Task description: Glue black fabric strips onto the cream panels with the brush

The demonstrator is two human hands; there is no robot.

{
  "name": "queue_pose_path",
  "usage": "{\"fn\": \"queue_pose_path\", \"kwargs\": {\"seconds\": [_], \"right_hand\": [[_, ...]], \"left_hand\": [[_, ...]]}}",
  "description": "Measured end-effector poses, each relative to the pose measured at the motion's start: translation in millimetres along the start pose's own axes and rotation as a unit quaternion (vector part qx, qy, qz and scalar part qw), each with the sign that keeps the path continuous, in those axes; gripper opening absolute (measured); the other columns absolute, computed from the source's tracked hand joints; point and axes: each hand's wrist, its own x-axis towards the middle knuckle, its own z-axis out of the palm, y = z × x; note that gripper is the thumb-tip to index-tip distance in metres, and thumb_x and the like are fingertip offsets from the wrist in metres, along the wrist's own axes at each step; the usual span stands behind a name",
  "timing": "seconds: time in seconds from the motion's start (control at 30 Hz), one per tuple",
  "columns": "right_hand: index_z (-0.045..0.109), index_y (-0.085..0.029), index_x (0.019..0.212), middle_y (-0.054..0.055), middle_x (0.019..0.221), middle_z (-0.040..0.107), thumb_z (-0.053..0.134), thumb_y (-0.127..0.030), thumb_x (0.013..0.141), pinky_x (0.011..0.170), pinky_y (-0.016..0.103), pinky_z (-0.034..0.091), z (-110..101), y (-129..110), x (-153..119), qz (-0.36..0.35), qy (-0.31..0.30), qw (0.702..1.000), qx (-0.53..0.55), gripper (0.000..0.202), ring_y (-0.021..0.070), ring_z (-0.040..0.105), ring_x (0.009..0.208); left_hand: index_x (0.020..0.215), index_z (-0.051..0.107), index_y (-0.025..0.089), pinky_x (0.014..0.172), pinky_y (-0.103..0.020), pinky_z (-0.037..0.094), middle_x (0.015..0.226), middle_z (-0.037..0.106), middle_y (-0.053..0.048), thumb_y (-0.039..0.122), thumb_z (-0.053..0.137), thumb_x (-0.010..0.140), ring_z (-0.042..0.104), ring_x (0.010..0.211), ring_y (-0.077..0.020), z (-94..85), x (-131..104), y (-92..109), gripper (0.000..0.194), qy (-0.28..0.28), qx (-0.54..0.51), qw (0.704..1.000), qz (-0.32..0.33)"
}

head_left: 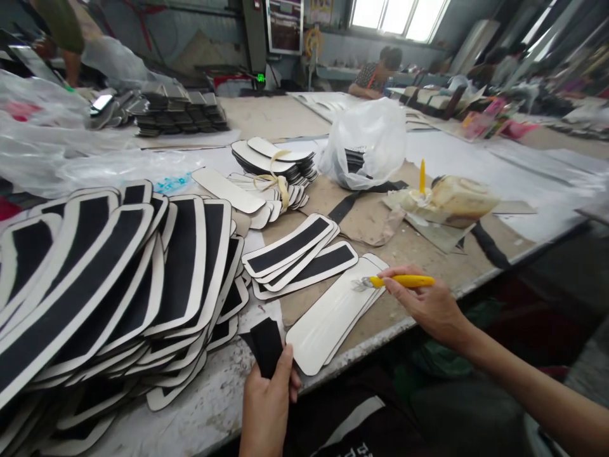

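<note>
My right hand (425, 304) is closed round a yellow-handled brush (408, 280), whose bristles touch the upper part of a long white piece (328, 317). That piece lies slantwise over another white one near the table's front edge. In my left hand (269, 400) are black strips (267, 346), gripped beside the lower left end of the white piece. Just behind, several white-bordered pieces with black centres (290, 247) overlap. A large fanned pile of similar pieces (185, 266) fills the left side.
Behind lie a tied bundle of white pieces (271, 190) and a clear plastic bag (366, 143). A glue-stained container (459, 200) with a yellow handle upright beside it stands at right. Dark stacks (181, 113) are farther back; a person (375, 75) sits in the background.
</note>
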Motion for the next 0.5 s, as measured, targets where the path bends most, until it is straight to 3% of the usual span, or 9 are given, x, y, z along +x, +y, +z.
{"fn": "queue_pose_path", "kwargs": {"seconds": [0.2, 0.5], "right_hand": [[0.063, -0.020, 0.095, 0.006, 0.093, 0.068, 0.054, -0.030, 0.086, 0.085, 0.034, 0.051, -12, 9, 4, -0.070, 0.037, 0.996, -0.038, 0.016, 0.0202, 0.064, 0.091], [0.060, -0.022, 0.103, 0.007, 0.097, 0.068, 0.053, -0.015, 0.085, 0.085, 0.036, 0.052, -19, 12, -2, -0.206, 0.012, 0.975, -0.083, 0.020, 0.0205, 0.063, 0.093]], "left_hand": [[0.085, 0.060, 0.012, 0.044, -0.025, 0.032, 0.045, 0.054, 0.002, 0.057, 0.067, 0.065, 0.042, 0.041, -0.0127, 2.4, -1, 4, 0.049, 0.028, 0.020, 0.999, -0.019], [0.075, 0.061, 0.013, 0.047, -0.027, 0.037, 0.044, 0.054, 0.001, 0.060, 0.069, 0.060, 0.044, 0.042, -0.0135, 2.9, -5, 5, 0.049, 0.043, 0.029, 0.999, 0.003]]}}
